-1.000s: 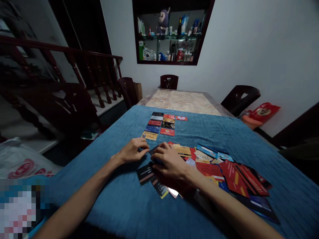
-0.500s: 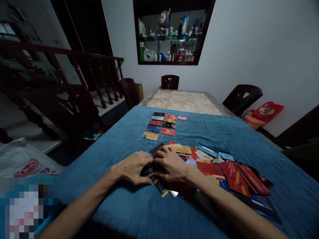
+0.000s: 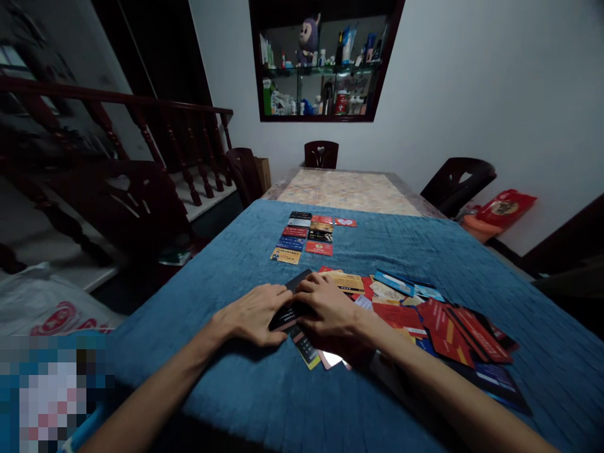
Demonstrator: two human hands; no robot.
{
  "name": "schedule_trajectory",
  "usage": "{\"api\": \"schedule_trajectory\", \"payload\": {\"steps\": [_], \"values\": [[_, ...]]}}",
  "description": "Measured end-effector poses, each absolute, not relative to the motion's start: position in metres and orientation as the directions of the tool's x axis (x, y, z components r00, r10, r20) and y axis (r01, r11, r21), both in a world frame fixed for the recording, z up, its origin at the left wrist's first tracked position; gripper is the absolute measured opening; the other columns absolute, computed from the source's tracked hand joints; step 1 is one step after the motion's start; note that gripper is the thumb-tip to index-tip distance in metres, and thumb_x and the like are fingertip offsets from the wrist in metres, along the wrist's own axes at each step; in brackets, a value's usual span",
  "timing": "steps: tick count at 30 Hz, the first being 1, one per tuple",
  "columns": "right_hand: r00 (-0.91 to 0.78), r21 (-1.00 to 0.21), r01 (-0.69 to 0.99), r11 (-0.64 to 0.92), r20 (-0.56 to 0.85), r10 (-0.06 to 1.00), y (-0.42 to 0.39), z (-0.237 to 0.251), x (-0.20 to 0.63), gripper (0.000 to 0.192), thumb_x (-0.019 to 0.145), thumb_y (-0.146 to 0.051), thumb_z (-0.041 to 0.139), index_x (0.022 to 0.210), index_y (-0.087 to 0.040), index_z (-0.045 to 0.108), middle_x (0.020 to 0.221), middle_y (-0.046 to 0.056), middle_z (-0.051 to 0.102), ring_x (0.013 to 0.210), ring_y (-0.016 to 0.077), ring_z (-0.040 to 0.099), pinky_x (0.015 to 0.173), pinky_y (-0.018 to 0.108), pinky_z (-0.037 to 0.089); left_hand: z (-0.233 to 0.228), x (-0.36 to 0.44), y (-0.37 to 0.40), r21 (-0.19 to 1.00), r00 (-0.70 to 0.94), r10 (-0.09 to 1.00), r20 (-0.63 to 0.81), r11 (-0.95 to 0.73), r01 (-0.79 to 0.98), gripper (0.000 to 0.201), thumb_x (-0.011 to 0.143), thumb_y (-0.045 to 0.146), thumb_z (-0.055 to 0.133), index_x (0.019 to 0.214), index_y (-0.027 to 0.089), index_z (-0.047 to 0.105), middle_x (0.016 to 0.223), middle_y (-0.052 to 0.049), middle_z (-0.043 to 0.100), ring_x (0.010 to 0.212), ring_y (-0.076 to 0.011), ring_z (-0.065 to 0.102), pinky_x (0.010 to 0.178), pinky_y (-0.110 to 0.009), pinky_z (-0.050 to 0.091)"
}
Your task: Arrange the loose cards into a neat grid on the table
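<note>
The left hand (image 3: 257, 313) and the right hand (image 3: 328, 306) meet at a loose pile of cards (image 3: 396, 314), which spreads toward the near right corner of the table (image 3: 346, 185) on a blue cloth (image 3: 401, 245). The left fingers and thumb bend about a black card (image 3: 283, 320); whether they grip it cannot be told. The right fingers curl over the pile's left end, their grip likewise hidden. Toward the far edge, two columns of cards (image 3: 295, 231) lie flat, a heart card (image 3: 346, 223) beside them on the right.
</note>
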State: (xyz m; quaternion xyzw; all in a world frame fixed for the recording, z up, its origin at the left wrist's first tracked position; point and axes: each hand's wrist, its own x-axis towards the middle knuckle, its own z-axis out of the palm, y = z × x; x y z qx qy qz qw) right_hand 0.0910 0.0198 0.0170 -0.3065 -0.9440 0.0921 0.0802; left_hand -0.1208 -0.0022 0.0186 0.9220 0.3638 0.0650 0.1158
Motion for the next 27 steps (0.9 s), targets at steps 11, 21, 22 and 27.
{"api": "schedule_trajectory", "payload": {"steps": [11,21,22,27], "values": [[-0.800,-0.208,0.560,0.802,0.117,0.589,0.020,0.014,0.091,0.041,0.081,-0.038,0.066,0.118,-0.020,0.066,0.112,0.010,0.063,0.106,0.0281,0.046,0.088,0.044,0.035,0.023,-0.131,0.006,0.288,0.679,0.734,0.016,-0.654,0.700,0.026,0.068,0.029,0.061,0.090,0.020,0.050,0.094,-0.003,0.059,0.080,-0.0190,0.056,0.072,-0.030,0.044],[-0.773,-0.213,0.579,0.787,0.165,0.613,0.016,0.011,0.084,0.039,0.082,-0.037,0.065,0.118,-0.020,0.065,0.110,0.009,0.065,0.106,0.0268,0.047,0.088,0.042,0.033,0.026,-0.137,0.012,0.434,0.661,0.749,0.045,-0.611,0.663,0.024,0.062,0.026,0.059,0.082,0.019,0.049,0.080,0.001,0.054,0.068,-0.0141,0.046,0.061,-0.025,0.037],[-0.769,-0.210,0.582,0.786,0.174,0.615,0.016,0.010,0.084,0.038,0.082,-0.034,0.065,0.117,-0.020,0.065,0.110,0.009,0.065,0.105,0.0263,0.047,0.087,0.042,0.033,0.026,-0.137,0.013,0.447,0.659,0.751,0.044,-0.605,0.659,0.023,0.062,0.026,0.059,0.081,0.018,0.048,0.078,0.001,0.053,0.067,-0.0136,0.045,0.060,-0.025,0.036],[-0.744,-0.192,0.583,0.790,0.265,0.614,0.016,0.003,0.082,0.026,0.085,-0.024,0.062,0.110,-0.020,0.067,0.109,0.007,0.067,0.104,0.0237,0.048,0.085,0.038,0.033,0.024,-0.138,0.016,0.505,0.665,0.745,0.059,-0.597,0.624,0.022,0.062,0.027,0.060,0.079,0.017,0.049,0.075,0.003,0.049,0.067,-0.0125,0.042,0.061,-0.024,0.034]]}}
